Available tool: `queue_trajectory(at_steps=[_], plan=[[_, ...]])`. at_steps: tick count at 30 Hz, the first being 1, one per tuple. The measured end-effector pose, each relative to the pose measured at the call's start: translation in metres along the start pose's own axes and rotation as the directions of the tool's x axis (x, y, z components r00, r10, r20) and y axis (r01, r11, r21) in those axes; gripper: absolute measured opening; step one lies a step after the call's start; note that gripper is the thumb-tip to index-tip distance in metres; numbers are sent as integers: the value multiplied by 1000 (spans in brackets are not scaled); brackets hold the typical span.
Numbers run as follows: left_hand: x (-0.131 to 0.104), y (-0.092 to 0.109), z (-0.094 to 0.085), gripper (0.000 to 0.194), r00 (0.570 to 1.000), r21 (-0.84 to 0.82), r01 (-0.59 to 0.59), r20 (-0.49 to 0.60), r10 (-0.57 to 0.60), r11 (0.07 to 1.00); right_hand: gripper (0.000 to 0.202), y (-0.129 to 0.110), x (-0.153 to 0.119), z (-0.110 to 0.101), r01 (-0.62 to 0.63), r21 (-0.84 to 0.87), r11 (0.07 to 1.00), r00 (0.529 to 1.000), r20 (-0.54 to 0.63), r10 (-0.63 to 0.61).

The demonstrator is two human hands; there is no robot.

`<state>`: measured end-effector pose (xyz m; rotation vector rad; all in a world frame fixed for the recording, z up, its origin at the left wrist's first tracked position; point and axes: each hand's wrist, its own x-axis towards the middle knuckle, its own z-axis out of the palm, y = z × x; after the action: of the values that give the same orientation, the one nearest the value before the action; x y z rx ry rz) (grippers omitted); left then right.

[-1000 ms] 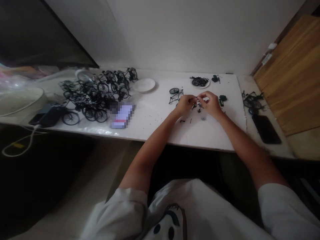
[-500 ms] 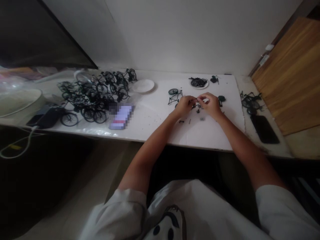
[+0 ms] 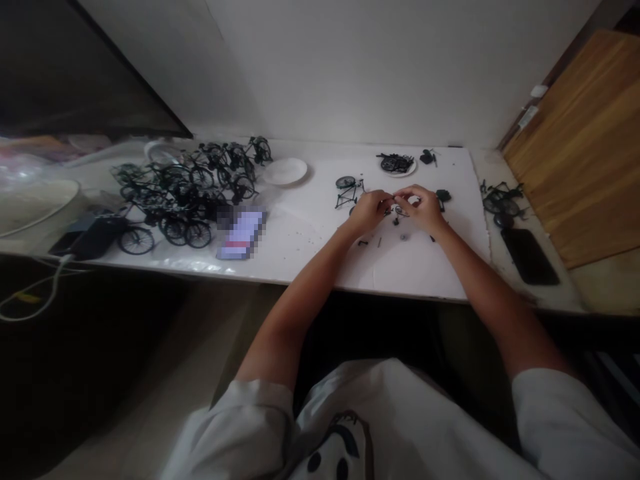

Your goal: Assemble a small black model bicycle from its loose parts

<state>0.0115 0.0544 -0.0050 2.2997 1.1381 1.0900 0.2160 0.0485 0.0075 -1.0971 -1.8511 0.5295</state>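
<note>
My left hand [image 3: 369,209] and my right hand [image 3: 421,207] meet fingertip to fingertip over the white board [image 3: 410,273]. Both are pinched closed around something small and dark, too tiny to name and mostly covered by the fingers. Just left of my left hand lies a miniature bicycle frame [image 3: 346,196] with a small wheel [image 3: 345,182] at its top. Small loose parts lie below and between my hands, among them a dark bent piece [image 3: 363,243], a thin rod [image 3: 379,242] and a little grey part [image 3: 403,237]. A dark green piece [image 3: 443,195] sits right of my right hand.
A white dish [image 3: 399,175] of black parts stands behind my hands; another white plate [image 3: 285,172] is further left. Many miniature bicycles [image 3: 185,193] crowd the left side, beside a lit phone [image 3: 242,235]. To the right are another miniature bicycle [image 3: 501,200] and a dark phone [image 3: 530,257].
My hands stay together in nearly the same pose, with only slight finger motion. The whole view has shifted very slightly; the things on the table lie as before.
</note>
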Motion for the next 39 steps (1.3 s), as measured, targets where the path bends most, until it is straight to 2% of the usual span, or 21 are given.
queue_trajectory(at_steps=[4, 11, 23, 30, 33, 35, 39], plan=[[0, 0, -1, 29, 1000, 18, -24, 2, 24, 1000, 29, 6, 0, 1, 26, 100, 995, 1000, 10, -27], [0, -1, -1, 29, 999, 15, -35, -10, 35, 999, 31, 13, 3, 5, 81, 119, 990, 996, -53, -75], [0, 3, -1, 21, 999, -92, 29, -19, -31, 995, 30, 17, 5, 6, 45, 172, 984, 997, -62, -35], [2, -3, -2, 25, 991, -91, 75, -105, -84, 993, 28, 20, 6, 3, 57, 28, 998, 995, -79, -55], [4, -10, -5, 26, 977, -86, 91, -184, -106, 992, 23, 19, 5, 3, 110, -46, 993, 994, -23, -111], [6, -17, -8, 27, 965, -83, 92, -238, -110, 992, 19, 16, 4, 6, 194, -93, 977, 980, 49, -190], [8, -27, -15, 32, 928, -67, 108, -352, -125, 992, 17, 2, -3, 20, 370, -103, 923, 909, 245, -337]])
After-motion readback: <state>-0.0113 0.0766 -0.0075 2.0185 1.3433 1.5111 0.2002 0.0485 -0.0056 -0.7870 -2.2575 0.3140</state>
